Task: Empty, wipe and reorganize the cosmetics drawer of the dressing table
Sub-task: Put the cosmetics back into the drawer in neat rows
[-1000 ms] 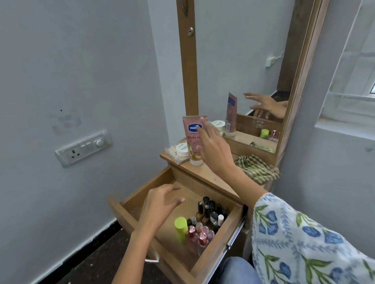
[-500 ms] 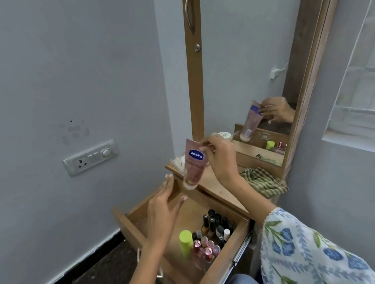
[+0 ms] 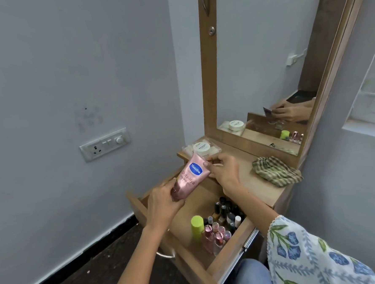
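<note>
The open wooden cosmetics drawer [image 3: 189, 258] juts out under the wooden dressing-table surface [image 3: 257, 181], with small nail-polish bottles [image 3: 224, 214] and a lime-capped bottle [image 3: 197, 225] standing at its right end. We hold a pink Vaseline lotion tube [image 3: 190, 178] above it: our left hand [image 3: 164, 203] grips its lower, cap end, and our right hand [image 3: 224, 172] pinches the crimped top. A checked cloth [image 3: 276, 172] lies crumpled on the surface, and a white round jar [image 3: 202, 148] sits at the back. Our worry is this: laid down carelessly, the tube could knock the closely packed bottles over, since they stand touching each other.
</note>
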Action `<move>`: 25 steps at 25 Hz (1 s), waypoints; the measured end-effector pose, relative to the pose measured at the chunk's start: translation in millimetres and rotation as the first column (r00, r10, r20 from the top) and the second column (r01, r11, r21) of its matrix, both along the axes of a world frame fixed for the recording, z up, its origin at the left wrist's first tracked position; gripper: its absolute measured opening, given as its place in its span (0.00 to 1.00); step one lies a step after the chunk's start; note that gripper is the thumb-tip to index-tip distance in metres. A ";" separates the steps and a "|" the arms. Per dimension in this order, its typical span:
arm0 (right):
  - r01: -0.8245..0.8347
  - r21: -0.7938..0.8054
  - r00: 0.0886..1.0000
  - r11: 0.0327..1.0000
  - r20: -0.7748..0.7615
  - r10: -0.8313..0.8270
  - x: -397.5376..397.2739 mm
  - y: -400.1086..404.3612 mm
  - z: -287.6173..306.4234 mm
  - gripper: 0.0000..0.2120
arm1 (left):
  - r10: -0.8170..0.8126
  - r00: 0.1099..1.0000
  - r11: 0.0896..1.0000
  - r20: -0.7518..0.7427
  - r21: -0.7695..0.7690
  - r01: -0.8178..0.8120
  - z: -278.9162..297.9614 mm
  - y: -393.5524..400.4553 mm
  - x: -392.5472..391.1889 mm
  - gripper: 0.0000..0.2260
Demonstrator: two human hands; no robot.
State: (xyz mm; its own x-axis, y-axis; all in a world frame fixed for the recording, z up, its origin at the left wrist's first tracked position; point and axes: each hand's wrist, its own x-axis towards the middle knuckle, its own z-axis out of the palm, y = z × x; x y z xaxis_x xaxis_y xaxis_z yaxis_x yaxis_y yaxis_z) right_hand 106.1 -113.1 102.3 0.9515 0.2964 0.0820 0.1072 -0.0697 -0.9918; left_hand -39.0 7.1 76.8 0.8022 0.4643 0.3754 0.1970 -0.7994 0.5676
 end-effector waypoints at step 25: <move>-0.179 -0.415 0.953 0.892 0.152 0.263 -5.7 -41.2 -46.4 0.06 | -0.058 0.840 0.990 -0.540 -0.138 -0.021 -61.2 10.7 49.7 0.10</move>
